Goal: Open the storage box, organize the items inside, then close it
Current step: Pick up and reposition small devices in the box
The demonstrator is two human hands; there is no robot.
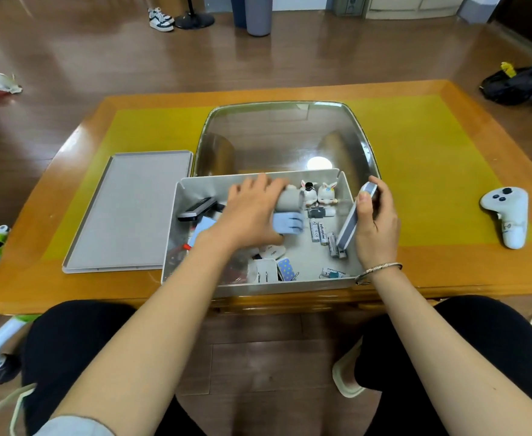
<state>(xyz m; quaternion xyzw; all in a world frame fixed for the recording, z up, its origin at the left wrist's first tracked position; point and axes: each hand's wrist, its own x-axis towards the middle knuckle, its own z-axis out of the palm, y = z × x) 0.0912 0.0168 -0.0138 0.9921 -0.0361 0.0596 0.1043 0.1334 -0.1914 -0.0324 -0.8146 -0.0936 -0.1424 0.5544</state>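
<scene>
The box [192,190] sat open at the near edge of the surface [415,171], its grey lid [129,212] lying flat just to its left and a clear dome-shaped cover [283,136] behind it. The left hand [252,212] reached into the box with fingers curled over a grey cup-like item [290,201] above a pale blue piece [288,223], while the right hand [374,221] gripped a slim grey-edged case [351,223], tilted on end against the box's right wall. Two rabbit figures [318,193] stood at the back wall, batteries [321,234] lay loose on the floor of the box, and a white controller [506,212] rested on the surface well to the right.
</scene>
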